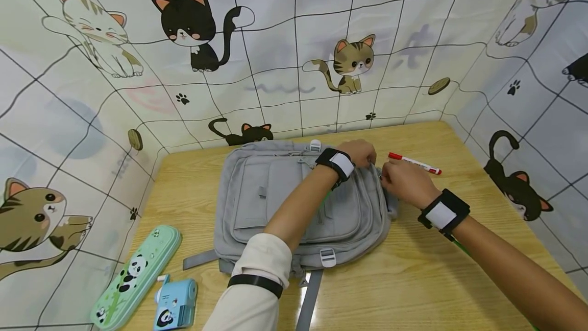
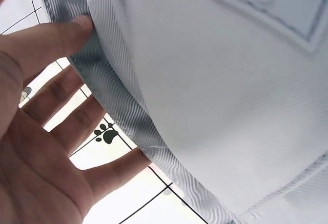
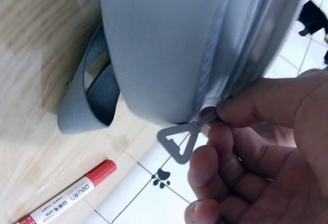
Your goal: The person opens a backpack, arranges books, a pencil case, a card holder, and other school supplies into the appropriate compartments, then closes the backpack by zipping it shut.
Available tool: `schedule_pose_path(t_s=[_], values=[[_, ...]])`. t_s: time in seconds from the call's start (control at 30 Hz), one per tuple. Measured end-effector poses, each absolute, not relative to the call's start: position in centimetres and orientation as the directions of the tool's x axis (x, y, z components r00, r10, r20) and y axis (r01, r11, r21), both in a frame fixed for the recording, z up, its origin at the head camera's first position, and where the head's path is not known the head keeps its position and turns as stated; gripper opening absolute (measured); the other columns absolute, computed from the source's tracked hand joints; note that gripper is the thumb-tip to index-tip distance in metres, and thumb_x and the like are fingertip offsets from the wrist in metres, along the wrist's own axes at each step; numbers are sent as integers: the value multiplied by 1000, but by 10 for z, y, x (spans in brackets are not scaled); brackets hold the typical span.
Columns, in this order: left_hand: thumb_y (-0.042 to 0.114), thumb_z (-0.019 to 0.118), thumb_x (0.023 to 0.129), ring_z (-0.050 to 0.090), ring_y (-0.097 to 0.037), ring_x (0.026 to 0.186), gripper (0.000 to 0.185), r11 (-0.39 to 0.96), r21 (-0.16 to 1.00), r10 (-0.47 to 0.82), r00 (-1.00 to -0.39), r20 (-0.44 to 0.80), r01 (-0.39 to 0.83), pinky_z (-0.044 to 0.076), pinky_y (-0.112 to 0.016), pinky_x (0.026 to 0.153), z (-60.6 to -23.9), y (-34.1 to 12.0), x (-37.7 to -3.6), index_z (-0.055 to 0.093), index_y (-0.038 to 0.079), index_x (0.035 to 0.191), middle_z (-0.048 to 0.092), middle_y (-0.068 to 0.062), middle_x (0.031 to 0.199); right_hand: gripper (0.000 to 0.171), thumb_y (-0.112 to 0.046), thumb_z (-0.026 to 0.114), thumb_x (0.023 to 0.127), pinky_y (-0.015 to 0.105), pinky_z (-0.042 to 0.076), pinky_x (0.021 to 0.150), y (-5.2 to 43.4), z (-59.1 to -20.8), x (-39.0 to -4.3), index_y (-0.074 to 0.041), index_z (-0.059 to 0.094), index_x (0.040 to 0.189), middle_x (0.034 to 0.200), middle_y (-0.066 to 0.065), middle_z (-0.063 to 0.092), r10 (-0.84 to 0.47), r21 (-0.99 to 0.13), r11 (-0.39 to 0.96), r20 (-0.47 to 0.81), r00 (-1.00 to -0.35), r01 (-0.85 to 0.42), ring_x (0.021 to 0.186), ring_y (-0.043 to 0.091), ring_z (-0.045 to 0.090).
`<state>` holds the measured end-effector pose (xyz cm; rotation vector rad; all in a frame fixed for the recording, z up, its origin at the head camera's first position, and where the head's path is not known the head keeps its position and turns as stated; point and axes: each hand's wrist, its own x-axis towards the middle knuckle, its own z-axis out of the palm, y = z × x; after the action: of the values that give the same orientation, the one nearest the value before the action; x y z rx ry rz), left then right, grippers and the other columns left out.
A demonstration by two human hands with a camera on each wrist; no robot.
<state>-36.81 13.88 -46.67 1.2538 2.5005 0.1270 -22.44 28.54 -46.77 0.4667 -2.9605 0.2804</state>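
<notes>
A grey backpack (image 1: 294, 203) lies flat on the wooden table (image 1: 459, 269). My left hand (image 1: 362, 153) grips its top right corner. In the left wrist view the left hand (image 2: 66, 75) has its thumb (image 2: 61, 37) on the grey edge seam (image 2: 123, 116) and its fingers behind it. Just to the right, my right hand (image 1: 390, 178) pinches the zipper pull. In the right wrist view, thumb and forefinger of the right hand (image 3: 220, 121) hold the pull's stem, and its triangular metal tab (image 3: 178, 141) hangs free. A grey carry loop (image 3: 89, 96) curls below the bag.
A red-capped white marker (image 1: 414, 163) (image 3: 66, 198) lies on the table just behind my right hand. At the front left sit a mint panda pencil case (image 1: 135, 275) and a blue sharpener (image 1: 176, 304). Cat-print screens (image 1: 294, 55) wall in the table on three sides.
</notes>
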Motion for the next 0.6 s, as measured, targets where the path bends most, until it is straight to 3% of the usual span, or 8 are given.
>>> schedule_pose_path(t_s=[0.23, 0.6], values=[[4, 57, 107, 69, -9, 106, 36, 619, 240, 784, -570, -247, 747, 54, -26, 91, -463, 138, -363, 84, 27, 113, 76, 9, 124, 18, -8, 73, 92, 31, 40, 53, 283, -464, -200, -11, 63, 77, 72, -1, 57, -330, -165, 923, 125, -936, -347, 59, 11, 49], [7, 53, 110, 66, -12, 126, 37, 636, 210, 770, -590, -242, 743, 54, -28, 106, -463, 137, -361, 79, 26, 129, 71, 7, 140, 32, -5, 75, 88, 28, 31, 53, 269, -456, -171, -18, 53, 68, 64, -5, 44, -378, -200, 908, -17, -926, -368, 58, 10, 42]])
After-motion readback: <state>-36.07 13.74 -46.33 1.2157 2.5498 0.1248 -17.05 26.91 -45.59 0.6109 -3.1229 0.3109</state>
